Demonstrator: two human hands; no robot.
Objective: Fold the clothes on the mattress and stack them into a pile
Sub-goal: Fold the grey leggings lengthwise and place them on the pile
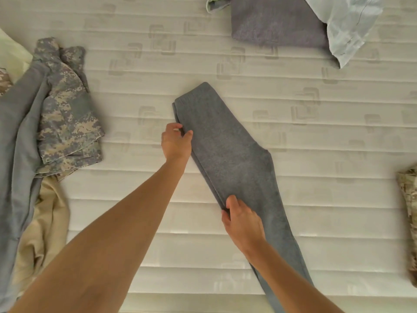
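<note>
Grey sweatpants (228,143) lie folded lengthwise on the white quilted mattress (316,211), running from the middle down toward the near edge. My left hand (176,142) pinches their left edge close to the waistband. Lower down, my right hand (242,222) grips the same left edge around the leg part. Both legs lie one on the other, flat on the mattress.
A heap at the left holds a camouflage garment (67,114), a grey-blue one (15,136) and a beige one (42,227). A folded purple-grey piece (275,21) and a pale blue cloth (347,26) lie at the top right. Another camouflage item (409,213) sits at the right edge.
</note>
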